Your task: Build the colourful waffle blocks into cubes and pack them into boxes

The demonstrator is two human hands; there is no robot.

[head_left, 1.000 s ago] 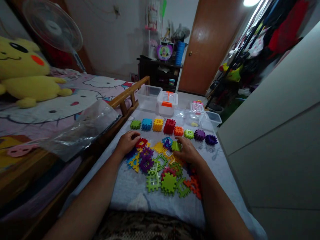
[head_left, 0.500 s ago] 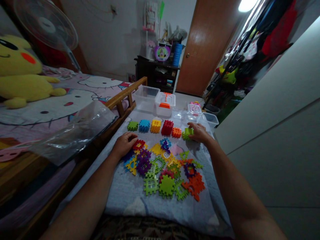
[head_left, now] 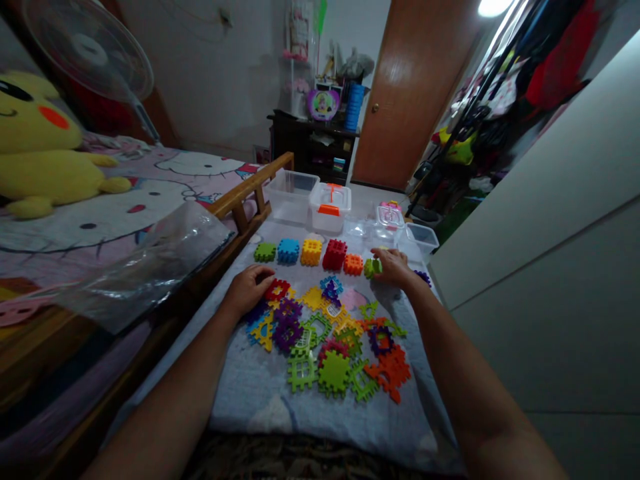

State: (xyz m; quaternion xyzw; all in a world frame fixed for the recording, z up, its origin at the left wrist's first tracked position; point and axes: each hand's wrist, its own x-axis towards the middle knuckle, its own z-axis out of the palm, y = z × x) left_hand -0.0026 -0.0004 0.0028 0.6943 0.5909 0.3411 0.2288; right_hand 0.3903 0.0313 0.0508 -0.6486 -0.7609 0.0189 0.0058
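Note:
A heap of flat, toothed plastic pieces (head_left: 330, 333) in many colours lies on a grey cloth. Behind it stands a row of built cubes: green (head_left: 265, 251), blue (head_left: 289, 251), yellow (head_left: 311, 252), red (head_left: 335, 254), orange (head_left: 353, 264) and light green (head_left: 372, 268). My right hand (head_left: 393, 267) is closed around the light green cube at the right end of the row. My left hand (head_left: 249, 288) rests with curled fingers on the left edge of the heap, touching a red piece (head_left: 277, 289). A purple cube (head_left: 424, 277) peeks out past my right wrist.
Clear plastic boxes (head_left: 293, 195) and a lidded box with an orange handle (head_left: 331, 206) stand behind the row. A wooden bed rail (head_left: 245, 190) and a crumpled clear bag (head_left: 155, 263) lie to the left, a white cabinet wall (head_left: 540, 220) to the right.
My right hand left the heap with a green piece and went to the light green cube in the row, where it has now lowered a little. The left hand stayed put.

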